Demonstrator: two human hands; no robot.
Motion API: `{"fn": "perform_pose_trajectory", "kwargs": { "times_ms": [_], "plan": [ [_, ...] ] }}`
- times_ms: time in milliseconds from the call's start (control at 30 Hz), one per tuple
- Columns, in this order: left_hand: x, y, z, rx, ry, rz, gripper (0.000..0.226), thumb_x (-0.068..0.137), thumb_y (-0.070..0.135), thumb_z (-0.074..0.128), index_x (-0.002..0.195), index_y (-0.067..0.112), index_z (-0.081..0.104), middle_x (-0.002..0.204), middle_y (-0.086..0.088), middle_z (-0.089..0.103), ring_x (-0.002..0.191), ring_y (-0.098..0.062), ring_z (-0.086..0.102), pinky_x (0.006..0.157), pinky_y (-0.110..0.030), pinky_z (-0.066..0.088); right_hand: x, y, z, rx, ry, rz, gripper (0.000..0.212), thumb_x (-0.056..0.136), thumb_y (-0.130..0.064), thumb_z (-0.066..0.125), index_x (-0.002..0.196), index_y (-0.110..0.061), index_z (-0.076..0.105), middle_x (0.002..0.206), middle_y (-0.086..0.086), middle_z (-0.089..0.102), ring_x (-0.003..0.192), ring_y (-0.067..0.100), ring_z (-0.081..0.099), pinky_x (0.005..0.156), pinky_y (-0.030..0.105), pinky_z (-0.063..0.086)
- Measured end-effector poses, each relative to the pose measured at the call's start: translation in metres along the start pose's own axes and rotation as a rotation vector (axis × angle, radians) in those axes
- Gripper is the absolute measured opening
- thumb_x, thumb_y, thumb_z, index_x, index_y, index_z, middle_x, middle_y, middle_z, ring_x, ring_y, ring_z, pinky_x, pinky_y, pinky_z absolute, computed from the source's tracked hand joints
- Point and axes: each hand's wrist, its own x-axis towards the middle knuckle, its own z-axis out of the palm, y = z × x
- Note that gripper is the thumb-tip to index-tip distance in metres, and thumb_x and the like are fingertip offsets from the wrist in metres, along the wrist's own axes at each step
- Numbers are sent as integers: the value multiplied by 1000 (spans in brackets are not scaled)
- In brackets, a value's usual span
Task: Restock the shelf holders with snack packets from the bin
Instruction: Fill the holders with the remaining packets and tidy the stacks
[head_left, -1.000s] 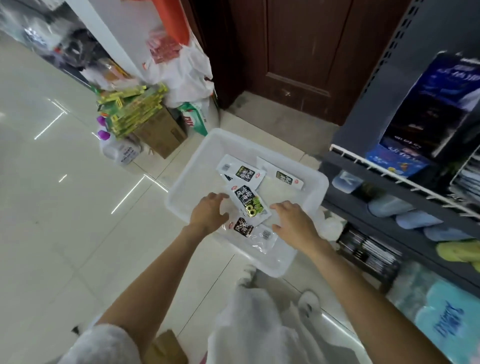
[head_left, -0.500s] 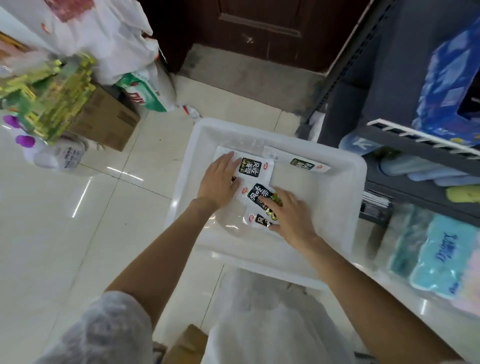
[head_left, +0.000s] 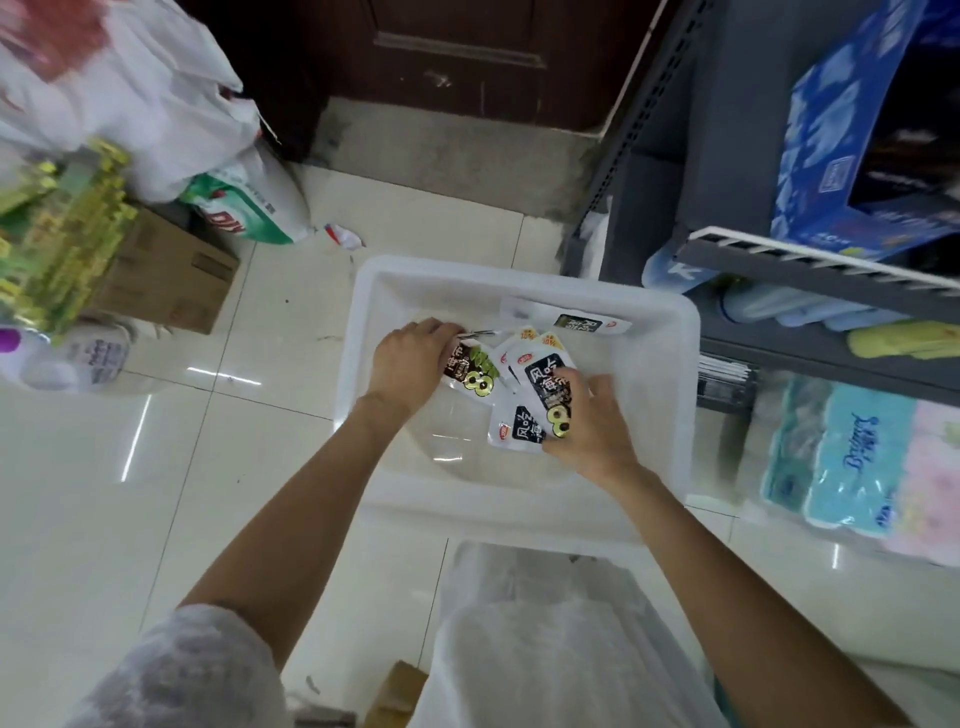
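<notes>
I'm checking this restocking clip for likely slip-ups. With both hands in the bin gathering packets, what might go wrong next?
1. The right hand grips several overlapping snack packets; the loose fan may slide apart and drop when lifted.
2. The left hand holds another packet near one edge, so it may slip.
3. One packet lies apart against the far wall of the bin and may be left behind.
</notes>
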Motion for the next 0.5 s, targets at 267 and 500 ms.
{"fn": "perform_pose_trajectory", "kwargs": {
  "times_ms": [267,500],
  "plan": [
    [-40,44,-55,-1259,-46,-517,17,98,12,47,112,17,55,100,-9,70,86,-20,68,77,-30,54,-51,-22,-52,899,10,49,75,75,0,74,132,-36,41,129,6,43,109,19,53,54,13,46],
    [-48,111,-71,-1715,-150,-501,38,91,16,58,127,14,48,117,-4,67,105,-21,66,85,-39,55,-81,-39,-58,770,179,-70,90,57,-29,83,135,-34,38,123,-4,38,114,-7,42,93,36,51]
  ]
}}
